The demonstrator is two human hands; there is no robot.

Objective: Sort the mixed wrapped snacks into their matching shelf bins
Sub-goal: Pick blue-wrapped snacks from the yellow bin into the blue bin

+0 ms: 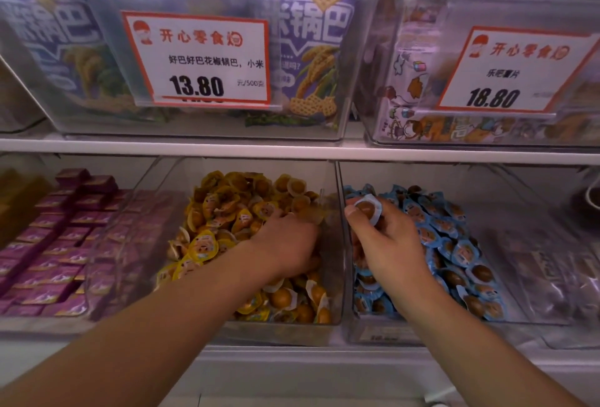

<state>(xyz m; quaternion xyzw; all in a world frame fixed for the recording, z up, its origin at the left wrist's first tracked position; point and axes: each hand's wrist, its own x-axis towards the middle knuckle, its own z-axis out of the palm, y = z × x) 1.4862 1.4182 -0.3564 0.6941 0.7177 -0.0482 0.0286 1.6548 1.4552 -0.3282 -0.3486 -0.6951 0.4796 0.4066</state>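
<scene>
Right hand [386, 241] pinches one blue-rimmed snack [367, 210], held directly above the blue bin [422, 244]; release point lies straight below. Left hand [289, 244] is buried in the yellow bin [246, 231], fingers hidden, grip indeterminate.

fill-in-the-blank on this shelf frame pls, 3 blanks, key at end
1. The right hand pinches a snack with a ____ wrapper.
2. The left hand reaches into the bin of ____ snacks.
3. The tag above that bin reads ____.
Missing: blue; yellow; 13.80
</scene>
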